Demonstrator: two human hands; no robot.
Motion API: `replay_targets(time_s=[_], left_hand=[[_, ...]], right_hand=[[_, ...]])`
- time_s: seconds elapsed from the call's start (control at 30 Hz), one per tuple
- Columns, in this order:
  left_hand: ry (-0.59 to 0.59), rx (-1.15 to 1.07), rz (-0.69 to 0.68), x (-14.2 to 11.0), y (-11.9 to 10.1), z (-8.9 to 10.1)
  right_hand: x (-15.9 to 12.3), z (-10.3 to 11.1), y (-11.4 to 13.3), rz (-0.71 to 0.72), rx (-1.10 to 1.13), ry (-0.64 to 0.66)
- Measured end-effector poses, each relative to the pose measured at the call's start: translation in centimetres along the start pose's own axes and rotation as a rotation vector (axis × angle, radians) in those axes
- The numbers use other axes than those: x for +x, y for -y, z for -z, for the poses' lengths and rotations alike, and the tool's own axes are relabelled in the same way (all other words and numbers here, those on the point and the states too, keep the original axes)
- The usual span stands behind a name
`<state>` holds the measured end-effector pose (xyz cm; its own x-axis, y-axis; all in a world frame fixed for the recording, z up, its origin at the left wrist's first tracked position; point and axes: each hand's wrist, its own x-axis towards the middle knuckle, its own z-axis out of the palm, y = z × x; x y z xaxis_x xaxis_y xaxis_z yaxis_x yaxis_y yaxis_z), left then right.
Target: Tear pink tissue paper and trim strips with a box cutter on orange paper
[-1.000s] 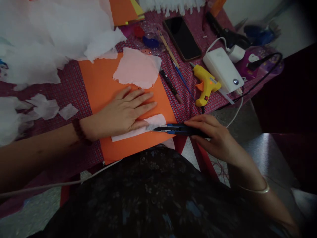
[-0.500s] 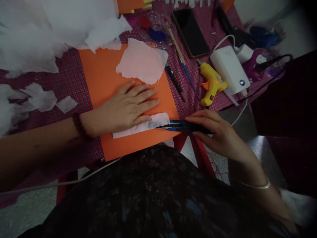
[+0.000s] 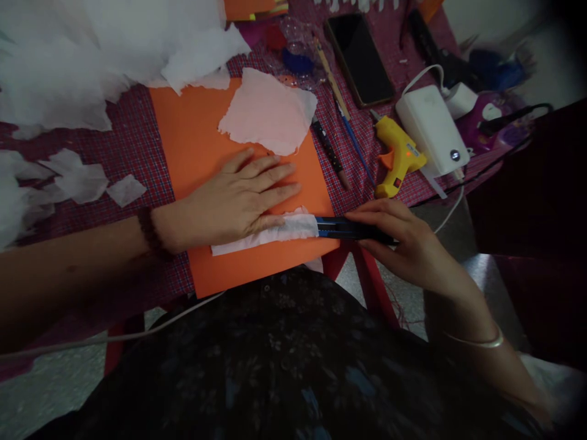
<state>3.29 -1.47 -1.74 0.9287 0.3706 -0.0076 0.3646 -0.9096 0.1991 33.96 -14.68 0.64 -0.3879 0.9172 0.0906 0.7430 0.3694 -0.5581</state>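
My left hand [image 3: 243, 195] lies flat with fingers spread on an orange sheet [image 3: 266, 269], its thumb pressing a strip of thin white paper [image 3: 298, 226]. In my right hand [image 3: 398, 235] is a black and blue utility knife [image 3: 342, 228], gripped between thumb and fingers at the sheet's right edge. The knife's front end is hidden under the paper strip, so its blade does not show. A torn pinkish-white paper piece [image 3: 270, 110] rests on the orange sheet beyond my left fingers.
Torn white paper [image 3: 82, 61] heaps at the left. To the right are a yellow glue gun [image 3: 398, 156], a white power bank [image 3: 431, 128], a phone [image 3: 360, 58], a paintbrush [image 3: 334, 82] and a dark dotted pen [image 3: 330, 153]. Cables cross the checked cloth [image 3: 135, 125].
The utility knife's front end, visible on top of the paper strip before, is now covered by it. The strip's right end has lifted over the knife. My left hand stays on the sheet.
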Motion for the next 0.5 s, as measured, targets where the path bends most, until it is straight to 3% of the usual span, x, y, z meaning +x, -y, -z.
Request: replay_targets(time_s=[0.33,0.5], left_hand=[[0.043,-0.131,-0.033,-0.3,0.7,1.3],[0.019,-0.137,-0.029,-0.3,0.5,1.0]], right_hand=[[-1.3,1.3,1.0,-0.024,-0.049,0.044],[-1.0,1.0,1.1,-0.012,-0.035,0.035]])
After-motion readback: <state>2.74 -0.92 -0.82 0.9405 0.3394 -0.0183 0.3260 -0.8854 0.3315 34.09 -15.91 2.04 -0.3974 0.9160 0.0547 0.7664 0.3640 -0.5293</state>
